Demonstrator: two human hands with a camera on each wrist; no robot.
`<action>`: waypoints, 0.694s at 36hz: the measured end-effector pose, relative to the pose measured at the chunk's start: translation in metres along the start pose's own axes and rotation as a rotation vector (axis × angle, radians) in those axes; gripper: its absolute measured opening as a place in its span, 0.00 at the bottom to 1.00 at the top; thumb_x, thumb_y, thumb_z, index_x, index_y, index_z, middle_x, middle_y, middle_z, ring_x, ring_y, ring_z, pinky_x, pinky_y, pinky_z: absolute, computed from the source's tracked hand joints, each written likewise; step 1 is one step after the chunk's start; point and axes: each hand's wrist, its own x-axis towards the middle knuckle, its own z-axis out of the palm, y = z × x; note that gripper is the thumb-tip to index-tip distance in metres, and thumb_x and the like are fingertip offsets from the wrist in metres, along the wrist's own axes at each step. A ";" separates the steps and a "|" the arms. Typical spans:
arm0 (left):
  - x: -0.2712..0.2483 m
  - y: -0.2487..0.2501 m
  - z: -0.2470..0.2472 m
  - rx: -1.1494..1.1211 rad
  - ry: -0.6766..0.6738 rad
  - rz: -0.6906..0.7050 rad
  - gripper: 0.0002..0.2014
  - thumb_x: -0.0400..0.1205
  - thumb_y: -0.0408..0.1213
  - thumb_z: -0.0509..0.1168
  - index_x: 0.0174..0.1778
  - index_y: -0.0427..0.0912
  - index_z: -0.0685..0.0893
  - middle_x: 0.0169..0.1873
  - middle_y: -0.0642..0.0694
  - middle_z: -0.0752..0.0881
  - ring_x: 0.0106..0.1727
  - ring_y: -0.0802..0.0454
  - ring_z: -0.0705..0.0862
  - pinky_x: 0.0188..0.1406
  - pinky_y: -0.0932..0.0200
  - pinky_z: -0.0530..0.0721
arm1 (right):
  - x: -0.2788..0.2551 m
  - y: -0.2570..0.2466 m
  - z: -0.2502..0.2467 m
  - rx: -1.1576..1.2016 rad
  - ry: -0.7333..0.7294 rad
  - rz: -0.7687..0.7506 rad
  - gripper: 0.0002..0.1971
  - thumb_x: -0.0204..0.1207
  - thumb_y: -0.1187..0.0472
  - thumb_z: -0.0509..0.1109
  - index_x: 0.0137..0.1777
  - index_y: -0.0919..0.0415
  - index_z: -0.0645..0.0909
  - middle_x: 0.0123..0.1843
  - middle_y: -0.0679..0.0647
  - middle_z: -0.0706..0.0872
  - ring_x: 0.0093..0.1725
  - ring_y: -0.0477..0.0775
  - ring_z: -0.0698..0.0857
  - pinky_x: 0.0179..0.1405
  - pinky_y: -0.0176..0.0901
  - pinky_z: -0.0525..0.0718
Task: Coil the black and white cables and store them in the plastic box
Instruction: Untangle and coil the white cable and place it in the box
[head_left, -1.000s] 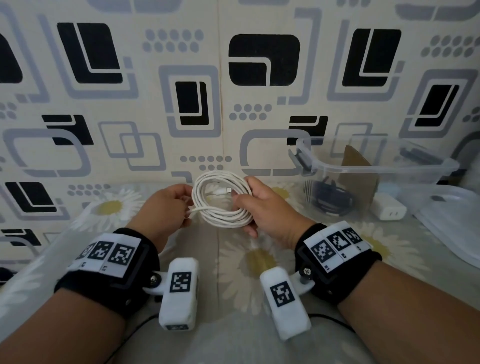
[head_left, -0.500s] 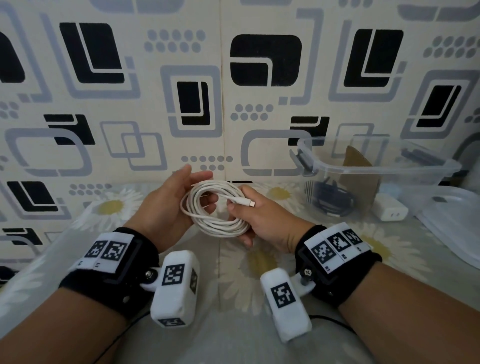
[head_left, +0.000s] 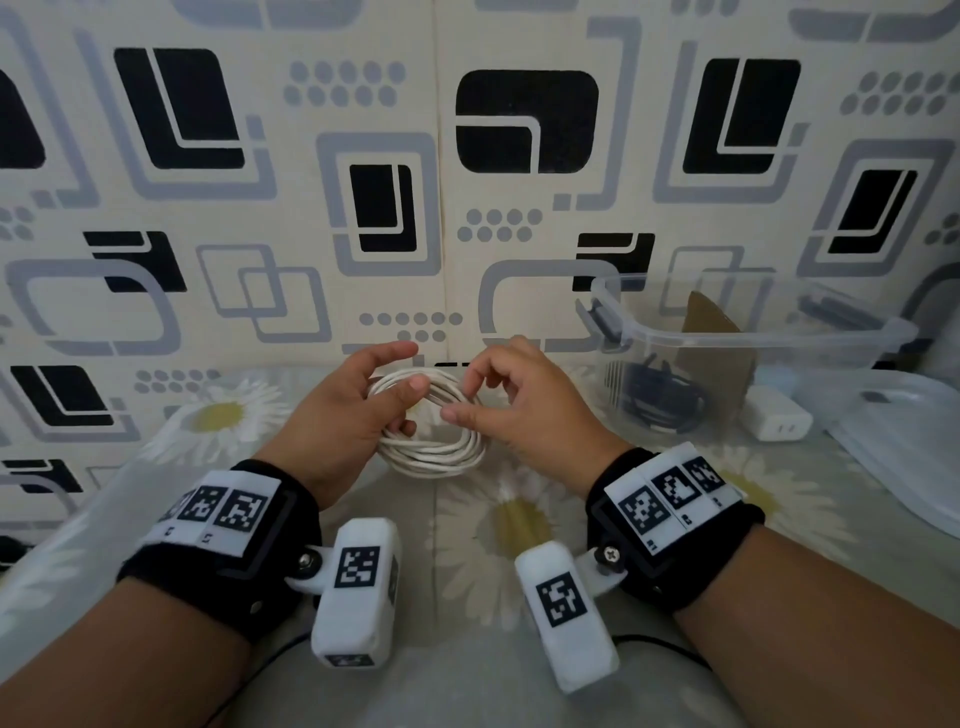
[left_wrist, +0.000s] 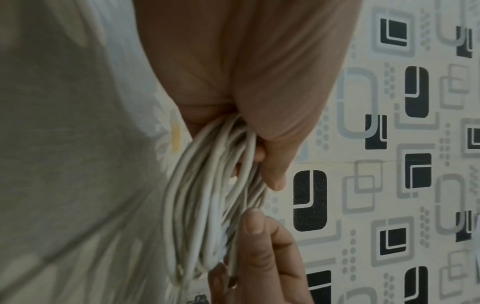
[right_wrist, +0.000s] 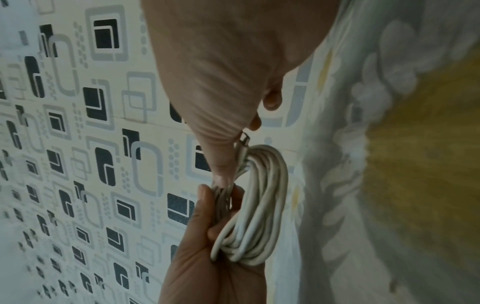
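Note:
The white cable (head_left: 434, 451) is wound into a coil above the flowered cloth. My left hand (head_left: 400, 402) grips the coil's left side, thumb on top and fingers curled under, as the left wrist view shows on the coil (left_wrist: 207, 205). My right hand (head_left: 467, 397) pinches the cable's plug end (right_wrist: 244, 140) against the coil's (right_wrist: 259, 205) top strands. The black cable (head_left: 660, 402) lies coiled inside the clear plastic box (head_left: 769, 340) at the right.
A cardboard divider (head_left: 719, 358) stands in the box, with a white charger (head_left: 779, 422) behind it. The box's clear lid (head_left: 904, 447) lies at the far right. The patterned wall (head_left: 467, 182) rises just behind the hands.
The left hand, open half a second ago, now grips the coil. The right hand let go of the coil's side and pinches the plug end at the top. The coil has sunk slightly.

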 end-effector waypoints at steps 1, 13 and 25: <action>0.000 0.000 0.000 -0.003 0.002 0.003 0.29 0.70 0.44 0.70 0.70 0.47 0.78 0.25 0.57 0.83 0.27 0.59 0.78 0.44 0.57 0.81 | 0.001 0.000 -0.001 -0.020 -0.003 -0.003 0.12 0.64 0.55 0.83 0.40 0.54 0.81 0.40 0.47 0.75 0.36 0.38 0.72 0.40 0.36 0.72; 0.003 -0.001 0.000 0.015 0.102 0.059 0.30 0.67 0.46 0.74 0.66 0.49 0.80 0.33 0.50 0.86 0.29 0.55 0.81 0.42 0.57 0.84 | 0.003 -0.002 -0.004 -0.161 -0.041 -0.027 0.12 0.71 0.57 0.78 0.34 0.58 0.77 0.25 0.44 0.75 0.25 0.43 0.71 0.29 0.35 0.72; 0.007 -0.005 -0.006 0.171 0.188 0.074 0.07 0.83 0.41 0.66 0.51 0.43 0.86 0.33 0.45 0.83 0.31 0.54 0.81 0.33 0.63 0.82 | 0.005 0.002 -0.010 -0.074 0.041 0.014 0.15 0.72 0.53 0.76 0.34 0.60 0.76 0.23 0.43 0.69 0.25 0.42 0.66 0.30 0.39 0.71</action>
